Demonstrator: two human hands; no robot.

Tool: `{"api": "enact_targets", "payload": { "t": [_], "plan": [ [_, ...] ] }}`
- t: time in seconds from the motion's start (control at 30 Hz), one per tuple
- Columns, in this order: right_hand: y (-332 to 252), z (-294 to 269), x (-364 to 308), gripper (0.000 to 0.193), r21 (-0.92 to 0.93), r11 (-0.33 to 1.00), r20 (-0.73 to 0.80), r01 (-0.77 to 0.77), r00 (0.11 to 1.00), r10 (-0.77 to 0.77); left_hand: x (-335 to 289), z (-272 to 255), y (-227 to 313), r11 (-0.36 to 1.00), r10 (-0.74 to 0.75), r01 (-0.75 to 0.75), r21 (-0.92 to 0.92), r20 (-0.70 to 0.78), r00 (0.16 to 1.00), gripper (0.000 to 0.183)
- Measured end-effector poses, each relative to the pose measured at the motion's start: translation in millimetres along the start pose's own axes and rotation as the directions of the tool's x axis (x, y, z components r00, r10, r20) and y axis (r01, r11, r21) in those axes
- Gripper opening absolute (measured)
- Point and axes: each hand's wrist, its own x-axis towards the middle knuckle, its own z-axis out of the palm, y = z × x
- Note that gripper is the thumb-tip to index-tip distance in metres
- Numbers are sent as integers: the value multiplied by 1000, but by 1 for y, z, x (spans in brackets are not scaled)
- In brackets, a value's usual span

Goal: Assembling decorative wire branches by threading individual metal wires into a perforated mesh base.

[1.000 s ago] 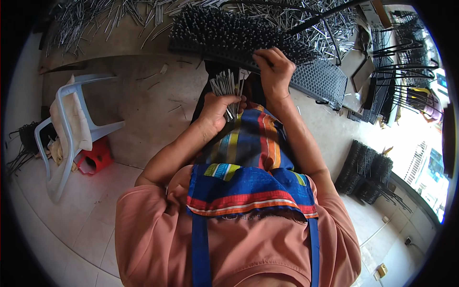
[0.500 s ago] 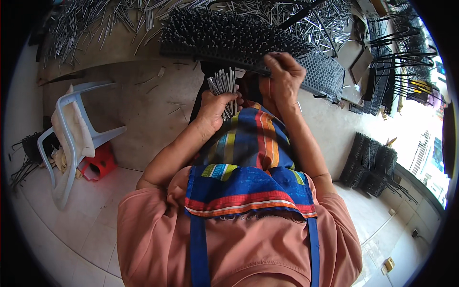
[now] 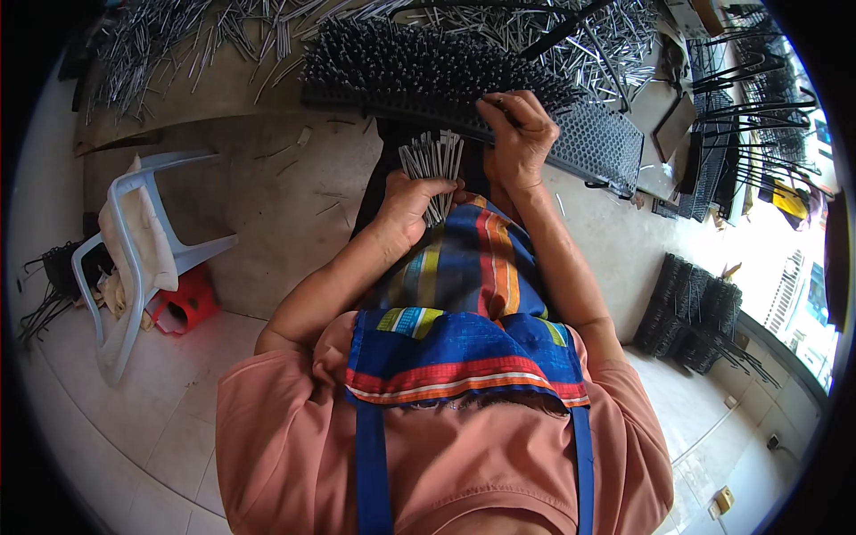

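Observation:
My left hand (image 3: 406,207) is wrapped round a bundle of thin metal rods (image 3: 432,165), which stand roughly upright above my lap with their tops fanned out. Farther off and to the right, my right hand (image 3: 522,134) is closed in a pinch at the near edge of a long black perforated tray (image 3: 596,143). Whatever its fingertips hold is too small to make out. Dense rows of upright rods (image 3: 419,67) fill the tray's left and middle part, while its right end shows bare holes.
Loose metal rods (image 3: 160,67) lie in heaps on the worktable along the far side. To the left stand a pale blue plastic chair (image 3: 134,241) and a red container (image 3: 189,301). Black wire racks (image 3: 688,312) sit on the floor at right, and more hang at far right.
My right hand has shifted slightly left along the tray edge. The bundle in my left hand has moved a little right, its rods more spread.

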Motion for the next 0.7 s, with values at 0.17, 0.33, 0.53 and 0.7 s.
{"api": "enact_targets", "payload": {
  "t": [0.17, 0.33, 0.53, 0.7],
  "plan": [
    [1, -3, 4, 9, -143, 969, 99, 200, 977, -187, 2, -2, -7, 993, -29, 27, -113, -20, 999, 24],
    [-10, -2, -15, 8, -280, 955, 78, 102, 993, -83, -3, -5, -11, 997, 22, -19, -73, 42, 999, 24],
    [-8, -3, -17, 9, -173, 978, 73, 115, 992, -104, -9, 1, -11, 993, 65, -61, -102, 33, 997, 25],
    [-18, -12, -12, 8, -265, 950, 158, 167, 979, -128, -4, -4, -13, 988, 94, -85, -127, 67, 993, 27]
  ]
}}
